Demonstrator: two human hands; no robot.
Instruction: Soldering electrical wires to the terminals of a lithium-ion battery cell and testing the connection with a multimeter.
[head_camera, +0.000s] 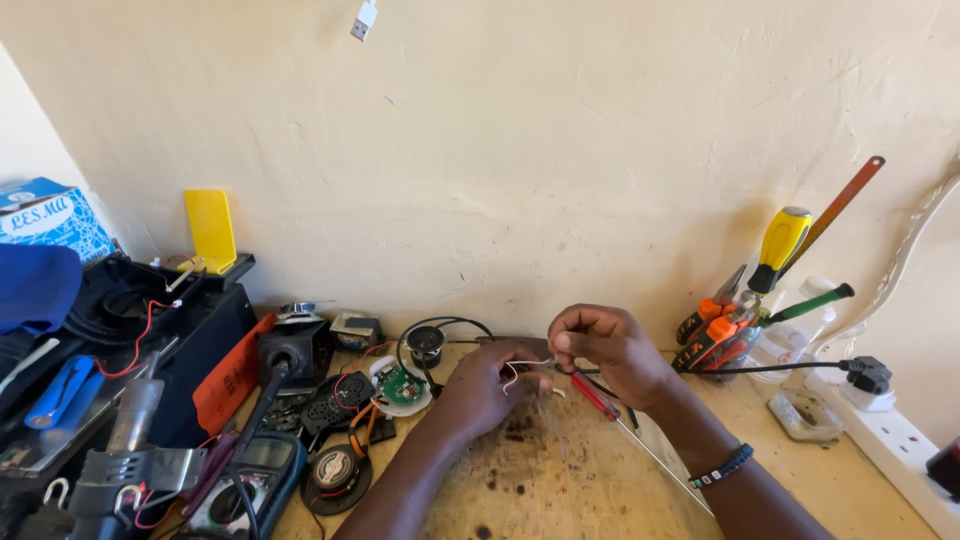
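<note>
Both hands are meeting over the middle of the scuffed wooden table (560, 480): the left hand (485, 390) and right hand (605, 345) are each pinching an end of the thin white wire (525, 365) between clenched fingers. Keeping the pinch close to the wire tips looks wise. The red-handled screwdriver (595, 395) is lying at 5 o'clock of the right hand, the round green circuit board (402, 387) at 9 o'clock of the left.

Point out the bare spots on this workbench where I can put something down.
Bare wood shows on the workbench between the two forearms, below the left hand and right hand. A smaller patch lies between the right forearm and the clear plastic tray. The left side is crowded: multimeter, loose speaker, circuit board.
</note>
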